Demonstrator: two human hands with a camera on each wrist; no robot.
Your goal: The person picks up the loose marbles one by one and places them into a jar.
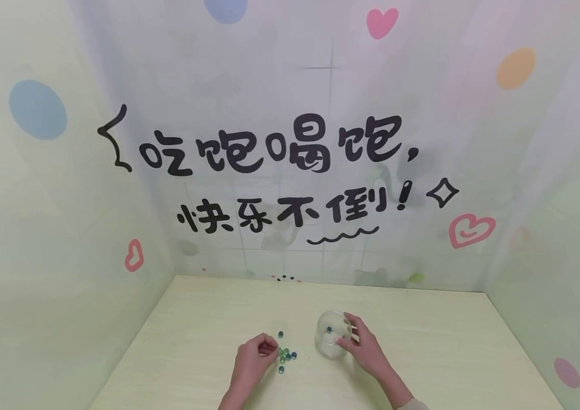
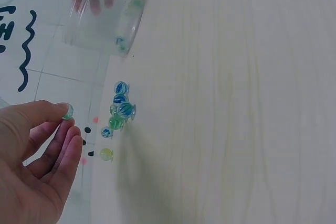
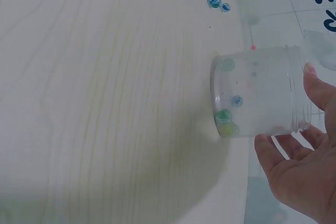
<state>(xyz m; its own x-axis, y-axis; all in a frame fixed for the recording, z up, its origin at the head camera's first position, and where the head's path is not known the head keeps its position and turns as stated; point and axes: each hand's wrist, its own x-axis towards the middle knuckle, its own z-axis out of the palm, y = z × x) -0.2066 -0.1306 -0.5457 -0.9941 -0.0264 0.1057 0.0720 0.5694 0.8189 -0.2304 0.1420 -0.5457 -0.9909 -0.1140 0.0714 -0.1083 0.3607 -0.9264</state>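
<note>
Between thumb and fingertips, my left hand (image 2: 42, 156) pinches a clear green marble (image 2: 68, 111), just above a small pile of marbles. The pile holds several glass marbles: blue-swirled ones (image 2: 126, 110), green ones (image 2: 116, 123) and a yellowish one (image 2: 106, 154). A clear, wide-mouthed jar (image 3: 262, 93) stands upright on the table, right of the pile. My right hand (image 3: 304, 166) holds this jar near its rim, thumb on one side and fingers on the other. Several marbles lie at the jar's bottom, among them a blue one (image 3: 237, 100) and a green one (image 3: 224, 116).
The pale wood-grain table (image 1: 208, 307) ends at a printed backdrop (image 1: 280, 85) behind, with matching side walls (image 1: 39, 228) left and right. One dark blue marble (image 1: 281, 334) lies behind the pile, another (image 1: 281, 369) in front of it.
</note>
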